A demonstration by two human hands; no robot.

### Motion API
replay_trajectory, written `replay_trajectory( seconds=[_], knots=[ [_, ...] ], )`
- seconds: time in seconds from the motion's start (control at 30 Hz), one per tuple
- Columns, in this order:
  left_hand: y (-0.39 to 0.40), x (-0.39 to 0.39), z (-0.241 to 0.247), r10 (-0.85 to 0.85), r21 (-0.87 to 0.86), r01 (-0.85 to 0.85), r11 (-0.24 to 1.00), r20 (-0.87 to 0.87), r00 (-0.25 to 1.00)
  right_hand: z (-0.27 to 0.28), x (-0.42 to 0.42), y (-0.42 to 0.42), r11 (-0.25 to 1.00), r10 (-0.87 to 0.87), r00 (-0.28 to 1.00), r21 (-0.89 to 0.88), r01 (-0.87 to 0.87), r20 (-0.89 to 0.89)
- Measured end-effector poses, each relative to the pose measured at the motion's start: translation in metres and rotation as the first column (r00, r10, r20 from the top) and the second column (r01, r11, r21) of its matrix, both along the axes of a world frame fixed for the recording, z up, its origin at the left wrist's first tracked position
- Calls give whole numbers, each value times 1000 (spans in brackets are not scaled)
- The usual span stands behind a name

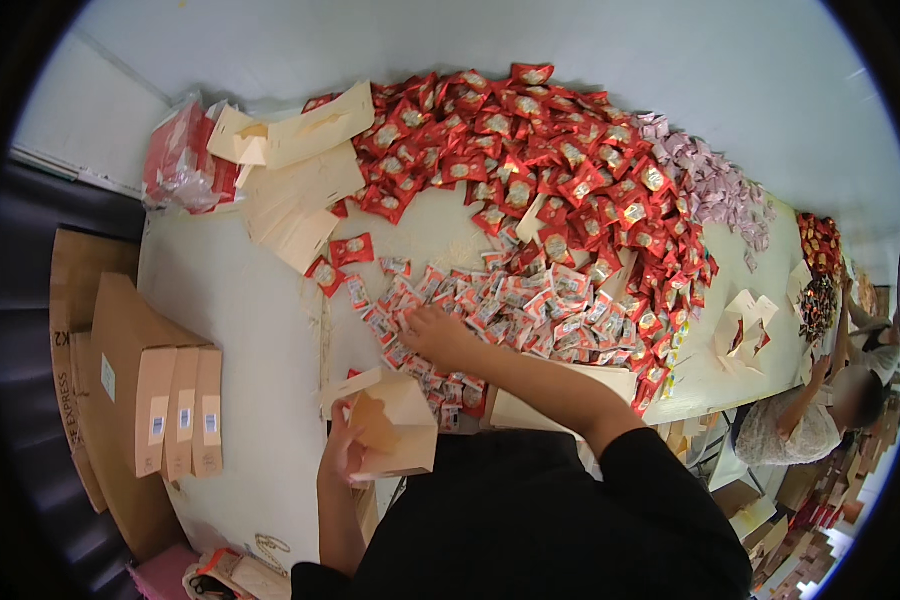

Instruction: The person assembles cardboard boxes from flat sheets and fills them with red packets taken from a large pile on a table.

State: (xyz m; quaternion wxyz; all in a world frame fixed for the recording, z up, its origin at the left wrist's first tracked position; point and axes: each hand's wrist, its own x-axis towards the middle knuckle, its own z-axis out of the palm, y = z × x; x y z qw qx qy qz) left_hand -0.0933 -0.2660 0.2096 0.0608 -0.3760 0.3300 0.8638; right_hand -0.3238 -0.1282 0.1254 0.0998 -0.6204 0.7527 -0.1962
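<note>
My left hand (343,448) grips a cream paperboard box (405,446), tilted near the table's front edge. Its top is open, and a cut-out shows in one wall. My right hand (436,337) reaches over a heap of small white-and-red wrapped packets (525,307). Its fingers rest among packets at the heap's left side; whether they pinch one is hidden. Behind that heap curves a large mound of shiny red packets (510,142). Two loose red packets, one of them this red packet (352,249), lie left of the white packets.
Flat cream box blanks (300,202) are stacked at the back left, beside a plastic-wrapped red bundle (187,154). Brown cartons (165,405) stand left. Pink packets (712,172) and open cream boxes (746,330) lie right. Two people, one in a light top (784,427), are at the far right.
</note>
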Motion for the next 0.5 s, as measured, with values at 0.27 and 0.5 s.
replay_trajectory(
  seconds=[0.27, 0.5],
  knots=[
    [13, -8, -3, 140, -65, -146, 987, -89, 986, -1, -28, 0, 880, -276, 771, -172, 443, 574],
    [17, -40, -22, 130, 0, -130, 992, -59, 990, 54, -137, 95, 347, -892, 425, -369, 862, 155]
  ],
)
